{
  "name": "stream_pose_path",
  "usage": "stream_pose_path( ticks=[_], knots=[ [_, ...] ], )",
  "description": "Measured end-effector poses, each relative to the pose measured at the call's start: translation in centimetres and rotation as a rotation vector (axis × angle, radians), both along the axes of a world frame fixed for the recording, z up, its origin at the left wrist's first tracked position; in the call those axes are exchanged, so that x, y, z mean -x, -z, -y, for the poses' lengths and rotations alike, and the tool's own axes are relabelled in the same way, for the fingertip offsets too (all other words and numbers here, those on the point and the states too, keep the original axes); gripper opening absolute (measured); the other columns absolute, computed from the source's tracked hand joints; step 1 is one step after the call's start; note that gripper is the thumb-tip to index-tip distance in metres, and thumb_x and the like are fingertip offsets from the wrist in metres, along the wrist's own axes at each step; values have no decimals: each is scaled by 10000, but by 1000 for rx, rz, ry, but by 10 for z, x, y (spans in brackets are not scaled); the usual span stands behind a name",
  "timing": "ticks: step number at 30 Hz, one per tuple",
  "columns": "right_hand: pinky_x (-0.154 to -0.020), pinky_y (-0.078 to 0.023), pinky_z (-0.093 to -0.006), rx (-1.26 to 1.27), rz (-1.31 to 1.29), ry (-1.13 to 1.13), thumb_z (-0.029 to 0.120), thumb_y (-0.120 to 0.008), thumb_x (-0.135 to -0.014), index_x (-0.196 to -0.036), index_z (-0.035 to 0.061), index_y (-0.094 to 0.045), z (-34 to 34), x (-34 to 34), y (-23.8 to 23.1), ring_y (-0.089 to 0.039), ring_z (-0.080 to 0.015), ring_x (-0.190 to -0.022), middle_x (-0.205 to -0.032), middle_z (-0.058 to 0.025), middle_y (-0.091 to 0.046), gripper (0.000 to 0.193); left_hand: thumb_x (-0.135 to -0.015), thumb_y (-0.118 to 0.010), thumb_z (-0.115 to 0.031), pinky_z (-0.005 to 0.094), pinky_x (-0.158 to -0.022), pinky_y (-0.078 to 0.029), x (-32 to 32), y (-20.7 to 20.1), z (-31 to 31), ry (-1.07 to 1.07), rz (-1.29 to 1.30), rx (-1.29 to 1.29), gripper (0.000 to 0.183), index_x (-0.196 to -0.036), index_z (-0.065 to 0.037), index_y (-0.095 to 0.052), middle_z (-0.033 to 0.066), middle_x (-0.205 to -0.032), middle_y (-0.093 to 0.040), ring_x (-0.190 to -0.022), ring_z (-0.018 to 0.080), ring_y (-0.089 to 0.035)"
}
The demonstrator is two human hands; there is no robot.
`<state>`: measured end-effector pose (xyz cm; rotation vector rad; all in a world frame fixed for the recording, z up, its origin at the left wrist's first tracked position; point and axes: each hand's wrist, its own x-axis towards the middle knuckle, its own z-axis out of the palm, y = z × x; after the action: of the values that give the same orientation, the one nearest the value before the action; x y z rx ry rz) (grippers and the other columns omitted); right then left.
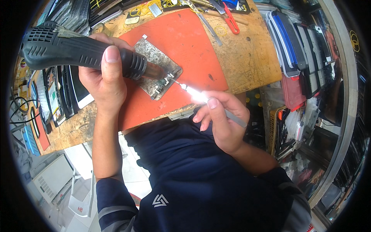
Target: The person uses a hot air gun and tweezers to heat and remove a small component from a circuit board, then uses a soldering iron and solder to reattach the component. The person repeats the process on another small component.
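My left hand [103,77] grips a black hot-air gun [73,50], its nozzle aimed down at a small circuit board [164,83]. The board lies on a worn metal plate [154,58] that rests on an orange mat [185,46]. My right hand [222,120] holds metal tweezers [201,96] like a pen. Their tip touches the board just right of the nozzle. The tweezers are brightly lit where they leave my fingers.
The mat lies on a scratched wooden bench [251,54]. Several phones and screens [58,96] stand stacked at the left, and more phones [293,42] at the right. Red-handled cutters [231,19] and other tools lie at the far edge. A basket [280,131] of parts sits lower right.
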<state>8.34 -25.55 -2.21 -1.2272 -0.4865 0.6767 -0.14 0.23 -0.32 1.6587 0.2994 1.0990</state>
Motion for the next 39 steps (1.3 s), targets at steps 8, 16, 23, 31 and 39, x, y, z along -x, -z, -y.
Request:
stream_pose_path(
  ticks=[8, 16, 23, 31, 39],
  knots=[
    [-597, -582, -237, 0, -35, -11, 83, -571, -1134, -1262, -89, -674, -1, -1, 0, -765, -128, -800, -1125, -216, -800, 238, -1066, -713, -262, 312, -773, -542, 0, -1, 1, 4, -8, 3, 274, -1036, -9, -611, 121, -903, -705, -820, 173, -676],
    [-627, -597, -234, -12, 156, -18, 28, -575, -1113, -1269, -73, -696, -1, 1, 2, -774, -133, -823, -1123, -191, -795, 222, -1060, -715, -266, 305, -765, -534, 0, -2, 1, 1, -13, -19, 283, -1021, -6, -612, 114, -886, -709, -806, 163, -665],
    [-640, -603, -237, 1, 209, -26, 20, -580, -1108, -1276, -73, -690, 0, 0, 3, -777, -137, -826, -1126, -195, -793, 222, -1059, -714, -266, 301, -763, -528, 0, -3, 1, -14, -28, -17, 284, -1010, -6, -614, 111, -884, -712, -806, 156, -659],
    [-624, -597, -240, 3, -8, -20, 62, -566, -1127, -1272, -91, -670, 0, -2, 0, -771, -138, -823, -1135, -204, -798, 235, -1058, -715, -269, 303, -763, -527, -1, -3, 2, -19, -22, -17, 285, -1008, -8, -612, 107, -876, -701, -807, 155, -655],
    [-625, -600, -239, 10, 102, -30, 44, -572, -1120, -1266, -81, -690, 1, -1, 1, -774, -133, -824, -1132, -195, -800, 226, -1058, -714, -276, 301, -756, -526, -1, -6, 3, -14, -37, -7, 297, -967, -11, -614, 107, -864, -699, -796, 159, -657]
  ],
)
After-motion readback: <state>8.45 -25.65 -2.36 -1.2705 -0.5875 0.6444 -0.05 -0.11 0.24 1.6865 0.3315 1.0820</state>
